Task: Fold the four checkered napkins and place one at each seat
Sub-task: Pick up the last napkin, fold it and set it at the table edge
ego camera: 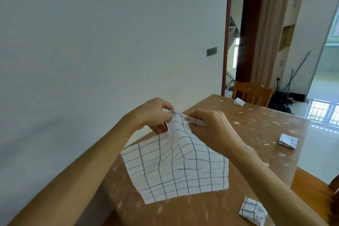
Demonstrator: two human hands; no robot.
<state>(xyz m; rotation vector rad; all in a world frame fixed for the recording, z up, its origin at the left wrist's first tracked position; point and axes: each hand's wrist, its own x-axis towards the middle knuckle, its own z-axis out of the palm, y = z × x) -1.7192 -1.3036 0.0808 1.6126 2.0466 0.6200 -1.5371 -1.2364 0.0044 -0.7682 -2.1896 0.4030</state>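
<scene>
Three folded, one open in your hands.
Your left hand and right hand each pinch the top edge of the open napkin, both grips narrow on the cloth and close together, and it fans down over the tabletop at 6 o'clock. The far napkin lies folded at 12 o'clock, just before the wooden chair. The side napkin sits at 3 o'clock, and the near napkin at 5 o'clock. All three lie well apart.
</scene>
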